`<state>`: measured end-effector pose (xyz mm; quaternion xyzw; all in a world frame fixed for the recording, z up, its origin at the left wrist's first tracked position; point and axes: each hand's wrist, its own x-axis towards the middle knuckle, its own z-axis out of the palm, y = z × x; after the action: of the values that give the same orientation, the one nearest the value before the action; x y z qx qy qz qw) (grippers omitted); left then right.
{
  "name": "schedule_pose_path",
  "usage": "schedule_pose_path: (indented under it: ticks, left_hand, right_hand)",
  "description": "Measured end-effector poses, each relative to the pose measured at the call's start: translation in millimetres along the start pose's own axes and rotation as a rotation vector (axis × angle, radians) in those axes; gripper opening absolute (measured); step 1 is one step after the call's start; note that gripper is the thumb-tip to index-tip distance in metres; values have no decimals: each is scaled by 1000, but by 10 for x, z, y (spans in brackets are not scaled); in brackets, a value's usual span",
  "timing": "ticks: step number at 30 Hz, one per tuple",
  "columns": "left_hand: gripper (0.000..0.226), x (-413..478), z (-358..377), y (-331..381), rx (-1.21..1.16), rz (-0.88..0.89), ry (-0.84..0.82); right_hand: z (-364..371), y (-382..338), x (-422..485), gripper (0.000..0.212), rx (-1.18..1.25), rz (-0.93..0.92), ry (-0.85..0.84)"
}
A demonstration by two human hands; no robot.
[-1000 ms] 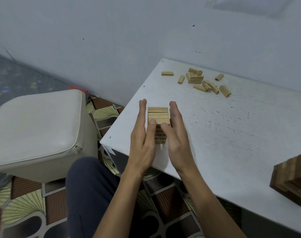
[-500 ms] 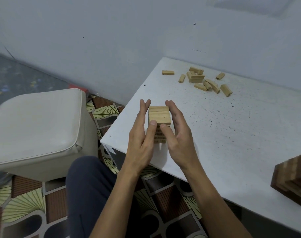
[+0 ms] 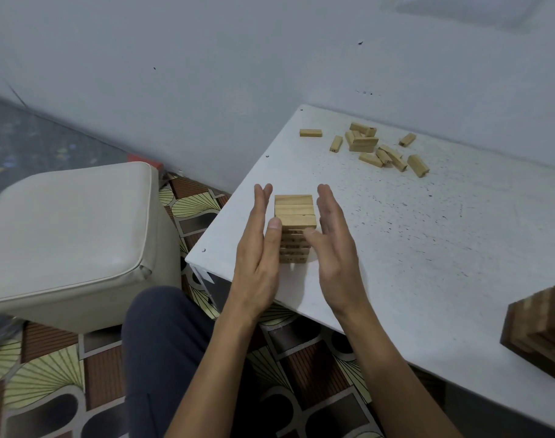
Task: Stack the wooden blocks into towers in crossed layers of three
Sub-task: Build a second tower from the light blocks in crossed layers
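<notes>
Left hand (image 3: 257, 251) fingers (image 3: 261, 202) straight, together, flat beside left side of wooden block tower (image 3: 295, 213); thumb lay against its near corner. Right hand (image 3: 338, 248) fingers (image 3: 329, 203) straight, relaxed, just beside right side; contact unclear. Neither hand gripped anything. Tower stood upright near left corner of bench (image 3: 428, 263), three blocks across top. Loose blocks (image 3: 364, 143) lay scattered at far edge, well apart. Darker stack (image 3: 541, 336) stood at right edge. Cream stool (image 3: 70, 235) sat left of bench.
</notes>
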<state>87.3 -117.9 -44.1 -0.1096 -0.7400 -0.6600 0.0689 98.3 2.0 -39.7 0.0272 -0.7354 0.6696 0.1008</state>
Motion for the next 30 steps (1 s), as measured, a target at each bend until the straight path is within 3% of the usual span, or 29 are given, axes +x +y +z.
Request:
schedule_pose_path:
  ticks: [5,12,24,27,30]
  left_hand:
    - [56,-77,72,44,-18,-41,26]
    - [54,-107,132,48,-13,-50,-11]
    - [59,-81,87,29,-12,-31,-11]
    - [70,29,-182,19,93,30,-6]
    - [85,240,-518,208,387,30,-116]
  right_hand:
    - [18,-90,-75,60,24,35,-25]
    - [100,-68,-92,72,57,76,-72]
    - [31,-99,-83,61,22,34,-61]
    - [-228,-203,36,81,-174,18,-94]
    - [-549,-553,219,93,-568,77,-282]
